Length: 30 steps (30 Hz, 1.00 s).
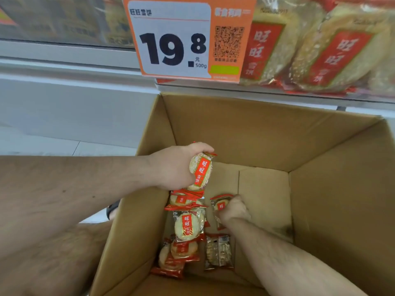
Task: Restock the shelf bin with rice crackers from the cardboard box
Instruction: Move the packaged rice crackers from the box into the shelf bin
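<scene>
Rice crackers lie in a loose row along the left wall of the cardboard box [267, 133], on its floor, with one clear pack [218, 252] near the front edge; more fill the shelf bin [320, 94] above the box's far wall. The left hand [173, 167] is raised by the left wall, its fingers curled round a held cracker pack [201, 170]. The right hand [234, 210] is down at the floor's middle, fingers closing on a second pack [221, 202].

To do this step well, I judge each hand should gather several packs by their crimped ends, not squeezing the brittle discs, then lift clear of the far wall into the bin.

The price sign [171, 39] reads 旺旺雪饼, 19.8 元, 500g, beside a QR code. The wrappers carry 旺旺 on red labels.
</scene>
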{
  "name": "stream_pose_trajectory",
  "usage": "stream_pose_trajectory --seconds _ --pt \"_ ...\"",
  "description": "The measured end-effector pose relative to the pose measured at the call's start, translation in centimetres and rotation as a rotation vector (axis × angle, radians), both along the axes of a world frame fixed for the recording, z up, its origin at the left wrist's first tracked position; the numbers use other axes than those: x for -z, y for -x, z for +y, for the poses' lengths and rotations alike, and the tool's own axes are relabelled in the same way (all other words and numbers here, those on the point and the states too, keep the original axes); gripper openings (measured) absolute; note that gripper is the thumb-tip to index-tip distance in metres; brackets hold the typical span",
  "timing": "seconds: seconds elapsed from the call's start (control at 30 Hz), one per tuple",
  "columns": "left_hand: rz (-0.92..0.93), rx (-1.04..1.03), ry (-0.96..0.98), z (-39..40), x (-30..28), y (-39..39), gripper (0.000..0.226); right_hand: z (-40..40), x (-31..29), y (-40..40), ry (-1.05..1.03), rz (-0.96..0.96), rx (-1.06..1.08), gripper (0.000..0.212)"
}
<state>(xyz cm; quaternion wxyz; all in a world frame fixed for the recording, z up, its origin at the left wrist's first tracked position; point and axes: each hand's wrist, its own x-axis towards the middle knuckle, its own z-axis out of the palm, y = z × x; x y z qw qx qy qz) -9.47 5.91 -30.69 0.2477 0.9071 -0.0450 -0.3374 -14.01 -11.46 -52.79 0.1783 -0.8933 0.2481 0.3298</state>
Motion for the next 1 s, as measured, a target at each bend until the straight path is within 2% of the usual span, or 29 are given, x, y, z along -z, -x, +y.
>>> stream_pose_trajectory --seconds 0.1,0.2,0.27,0.4,0.47,0.6,0.77,0.87,1.0 --pt "0.034 -0.052 0.081 0.2 -0.4 -0.2 0.075 -2.8 -1.8 -1.5 -0.211 -0.032 0.077 0.054" --pt "0.031 -0.112 0.199 0.2 -1.4 -0.1 0.079 -5.8 -6.8 -2.5 -0.547 -0.079 0.258 0.041" --pt "0.031 -0.125 0.26 0.1 -2.2 0.0 0.083 -7.4 -11.2 -2.5 -0.751 -0.073 0.339 0.043" --pt "0.017 -0.106 0.33 -0.7 -4.2 0.7 0.087 -9.5 -20.6 -1.7 -1.093 -0.014 0.347 0.026" --pt "-0.004 -0.076 0.354 -1.5 -5.3 1.1 0.09 -9.9 -24.5 -0.9 -1.191 -0.036 0.309 0.026" --pt "-0.051 -0.042 0.486 -4.1 -7.8 2.1 0.101 -9.4 -29.9 0.6 -1.246 -0.144 0.231 0.05" --pt "-0.044 0.019 0.664 -6.4 -10.6 3.0 0.11 -9.0 -33.8 2.4 -1.164 -0.391 0.19 0.045" --pt "-0.039 0.026 0.752 -6.9 -12.2 3.4 0.108 -9.2 -35.3 3.3 -1.082 -0.541 0.174 0.037" --pt "-0.199 0.082 0.808 -7.7 -14.1 3.8 0.101 -9.4 -36.6 3.9 -1.059 -0.677 0.164 0.043"
